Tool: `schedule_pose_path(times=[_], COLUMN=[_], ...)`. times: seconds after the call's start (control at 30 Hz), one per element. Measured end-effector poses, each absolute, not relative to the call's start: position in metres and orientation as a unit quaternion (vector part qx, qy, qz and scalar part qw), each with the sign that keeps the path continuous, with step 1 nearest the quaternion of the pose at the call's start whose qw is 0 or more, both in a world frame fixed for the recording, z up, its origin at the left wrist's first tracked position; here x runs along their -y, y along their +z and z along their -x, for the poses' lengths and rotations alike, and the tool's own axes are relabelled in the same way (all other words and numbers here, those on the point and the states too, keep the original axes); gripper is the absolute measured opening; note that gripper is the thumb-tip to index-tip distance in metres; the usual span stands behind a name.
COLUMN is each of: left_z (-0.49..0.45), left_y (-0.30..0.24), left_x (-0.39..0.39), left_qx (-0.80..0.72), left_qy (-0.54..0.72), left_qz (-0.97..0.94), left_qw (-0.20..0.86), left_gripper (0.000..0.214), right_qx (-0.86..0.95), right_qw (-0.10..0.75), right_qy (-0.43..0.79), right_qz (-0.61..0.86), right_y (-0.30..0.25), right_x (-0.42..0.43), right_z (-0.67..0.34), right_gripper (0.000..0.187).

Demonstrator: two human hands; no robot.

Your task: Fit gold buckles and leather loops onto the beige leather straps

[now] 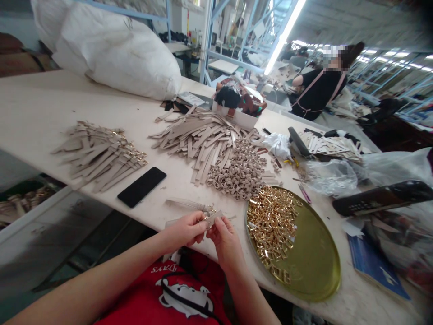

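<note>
Both of my hands meet at the table's near edge, pinching one beige strap (214, 218) between them. My left hand (191, 229) grips it from the left, close to a small gold-coloured piece partly hidden by the fingers. My right hand (223, 235) has thumb and fingertips closed on the strap's other end. Just beyond them lie a few straps with gold buckles (189, 205). To the right stands a round gold tray (314, 253) with a heap of gold buckles (272, 221). Ahead sits a pile of small beige loops (237, 174), touching a pile of loose beige straps (199, 137).
A black phone (142, 186) lies left of my hands, near a pile of buckled straps (104, 155). A large white sack (111, 49) and a box of scraps (237, 113) stand farther back. A dark cylinder (382, 197) and blue booklet (375, 266) lie right. A person (320, 88) stands beyond.
</note>
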State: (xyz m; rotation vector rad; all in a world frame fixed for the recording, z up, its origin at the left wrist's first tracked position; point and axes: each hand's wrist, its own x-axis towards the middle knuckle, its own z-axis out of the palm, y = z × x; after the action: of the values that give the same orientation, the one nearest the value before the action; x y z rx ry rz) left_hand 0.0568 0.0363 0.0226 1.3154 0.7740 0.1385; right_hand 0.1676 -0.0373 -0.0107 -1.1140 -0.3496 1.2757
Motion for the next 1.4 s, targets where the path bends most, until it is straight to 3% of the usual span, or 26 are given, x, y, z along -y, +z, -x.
schedule_pose_path(times=[0.13,0.27,0.4,0.47,0.63,0.8,0.9,0.97,1.03,1.13,1.4], left_z=[-0.057,-0.053,-0.048,-0.045,-0.039,-0.041,-0.044,-0.047,-0.050,-0.053,-0.066], left_y=[0.018,0.012,0.014,0.018,0.021,0.018,0.024,0.027,0.025,0.016,0.001], left_x=[-0.034,-0.032,-0.029,-0.027,-0.024,-0.024,-0.024,-0.026,-0.029,-0.037,-0.055], left_qx=[-0.359,-0.365,-0.370,-0.368,-0.352,-0.358,-0.324,-0.326,-0.352,-0.378,-0.391], left_qy=[0.085,0.088,0.092,0.091,0.074,0.109,0.125,0.134,0.149,0.154,0.152], left_qz=[-0.595,-0.612,-0.638,-0.648,-0.655,-0.633,-0.673,-0.690,-0.683,-0.671,-0.656], left_qw=[0.714,0.696,0.669,0.661,0.665,0.678,0.653,0.632,0.622,0.619,0.627], left_gripper=[0.025,0.023,0.024,0.024,0.031,0.034,0.030,0.030,0.033,0.034,0.030], right_qx=[0.200,0.355,0.496,0.494,0.426,0.477,0.511,0.518,0.511,0.508,0.502], right_qw=[0.639,0.574,0.529,0.526,0.546,0.525,0.460,0.370,0.335,0.309,0.347], right_qy=[0.521,0.347,0.214,0.227,0.393,0.440,0.353,0.157,0.105,0.086,0.107], right_qz=[0.529,0.652,0.655,0.654,0.605,0.550,0.635,0.755,0.785,0.799,0.785], right_y=[-0.010,-0.006,-0.001,0.001,0.005,0.011,0.005,-0.002,-0.012,-0.026,-0.042], right_x=[0.037,0.043,0.050,0.052,0.057,0.059,0.043,0.025,0.006,-0.013,-0.007], right_z=[-0.164,-0.165,-0.170,-0.172,-0.170,-0.185,-0.223,-0.254,-0.281,-0.302,-0.299], right_gripper=[0.022,0.018,0.006,0.005,0.013,0.024,0.028,0.020,0.011,0.002,0.012])
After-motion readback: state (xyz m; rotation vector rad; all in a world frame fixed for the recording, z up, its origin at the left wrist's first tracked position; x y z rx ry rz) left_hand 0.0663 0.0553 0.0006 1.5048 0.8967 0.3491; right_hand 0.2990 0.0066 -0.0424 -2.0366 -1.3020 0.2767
